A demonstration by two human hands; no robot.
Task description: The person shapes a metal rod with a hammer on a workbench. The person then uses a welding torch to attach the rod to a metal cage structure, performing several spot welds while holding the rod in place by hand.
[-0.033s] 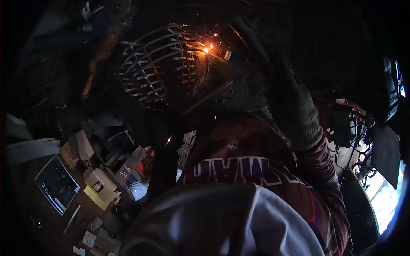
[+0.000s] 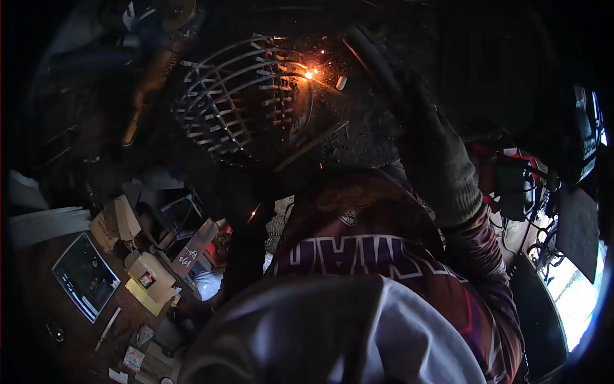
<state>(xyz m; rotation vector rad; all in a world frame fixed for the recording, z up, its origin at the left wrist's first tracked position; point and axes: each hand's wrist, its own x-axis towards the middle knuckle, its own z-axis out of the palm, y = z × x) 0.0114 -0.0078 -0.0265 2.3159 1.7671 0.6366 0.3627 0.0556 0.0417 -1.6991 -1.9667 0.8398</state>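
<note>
Everything looks very dark, as if through a dark filter. My right hand (image 2: 438, 163), in a thick grey glove, is raised at the upper right and closed around a dark welding holder (image 2: 374, 57) that slants up to the left. Past the holder's end, an orange spark (image 2: 310, 74) glows on the upper right of a round wire cage (image 2: 236, 105) made of curved metal bars. A few small sparks scatter around the glow. My left hand does not show anywhere in the dark picture.
A cluttered bench at the lower left holds small cardboard boxes (image 2: 150, 275), a flat dark framed panel (image 2: 86, 275) and loose bits. A red and black machine with cables (image 2: 511, 182) stands at the right. Daylight (image 2: 575, 288) comes in at the lower right.
</note>
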